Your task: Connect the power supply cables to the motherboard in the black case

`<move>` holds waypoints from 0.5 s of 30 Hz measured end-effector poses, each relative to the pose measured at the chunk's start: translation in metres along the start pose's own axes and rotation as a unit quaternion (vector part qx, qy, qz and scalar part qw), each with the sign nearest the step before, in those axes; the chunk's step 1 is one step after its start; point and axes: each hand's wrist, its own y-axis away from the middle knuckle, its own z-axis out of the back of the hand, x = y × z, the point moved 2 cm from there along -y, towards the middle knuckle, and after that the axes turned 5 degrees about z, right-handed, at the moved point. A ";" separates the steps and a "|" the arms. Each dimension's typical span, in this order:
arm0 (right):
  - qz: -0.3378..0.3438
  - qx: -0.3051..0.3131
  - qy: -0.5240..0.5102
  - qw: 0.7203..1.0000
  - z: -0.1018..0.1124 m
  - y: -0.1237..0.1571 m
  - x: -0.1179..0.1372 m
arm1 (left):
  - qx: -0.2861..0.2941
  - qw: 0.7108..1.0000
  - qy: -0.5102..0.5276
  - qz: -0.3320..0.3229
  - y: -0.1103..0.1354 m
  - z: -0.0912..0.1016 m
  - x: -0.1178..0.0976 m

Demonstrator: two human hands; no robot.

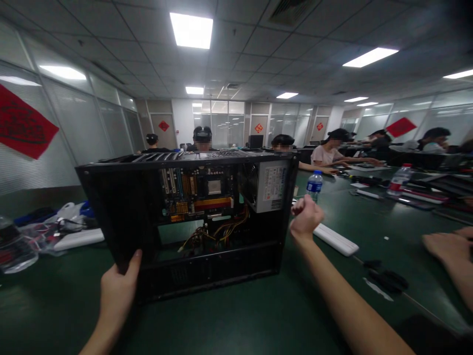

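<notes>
A black computer case [229, 268] stands in front of me on the green table, its side facing me uncovered. Inside it I see a motherboard [186, 190], a power supply [271, 185] at the upper right and loose cables [221, 229] below. My left hand [120, 283] grips the lower left edge of the case, thumb on the near side, the other fingers hidden behind. At the right side of the case, my right hand [306, 217] is closed with curled fingers. Whatever those fingers hold, if anything, cannot be made out.
A blue-capped bottle [314, 185] stands beyond my right hand, near a white power strip [338, 239]. Dark cables [386, 276] lie to the right. Another person's hand [449, 246] rests at the right edge. Plastic bags [44, 227] and a large bottle [15, 246] sit left.
</notes>
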 end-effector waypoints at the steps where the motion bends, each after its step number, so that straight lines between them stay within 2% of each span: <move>1: 0.064 -0.014 -0.004 0.998 0.005 0.005 0.014 | -0.002 1.000 -0.001 -0.001 0.000 0.000 0.000; 2: 0.143 0.002 -0.005 0.990 0.008 0.012 0.030 | -0.001 1.000 0.000 -0.003 0.000 -0.001 0.001; 3: 0.235 0.061 0.006 0.970 0.007 0.021 0.048 | -0.002 1.000 0.004 -0.004 0.000 -0.001 0.001; 4: 0.323 0.162 0.013 0.932 0.003 0.033 0.066 | -0.002 1.000 0.011 -0.008 0.000 -0.001 0.002; 5: 0.387 0.286 0.015 0.876 -0.004 0.047 0.081 | -0.002 1.000 0.019 -0.012 0.000 -0.002 0.002; 6: 0.400 0.411 0.048 0.818 -0.014 0.060 0.090 | -0.003 1.000 0.026 -0.017 0.000 -0.003 0.003; 7: 0.369 0.507 0.105 0.772 -0.025 0.070 0.095 | -0.005 0.999 0.030 -0.022 0.000 -0.003 0.004; 8: 0.318 0.575 0.159 0.737 -0.037 0.077 0.094 | -0.007 0.999 0.033 -0.028 0.000 -0.004 0.005; 10: 0.218 0.665 0.248 0.671 -0.063 0.084 0.084 | -0.005 0.999 0.036 -0.037 -0.001 -0.004 0.006; 11: 0.174 0.706 0.278 0.628 -0.075 0.086 0.075 | -0.005 0.999 0.036 -0.040 -0.001 -0.005 0.007; 13: 0.087 0.786 0.300 0.533 -0.096 0.086 0.055 | -0.007 0.998 0.036 -0.044 0.000 -0.005 0.007; 15: 0.009 0.850 0.254 0.461 -0.110 0.088 0.036 | -0.007 0.998 0.033 -0.045 0.001 -0.004 0.006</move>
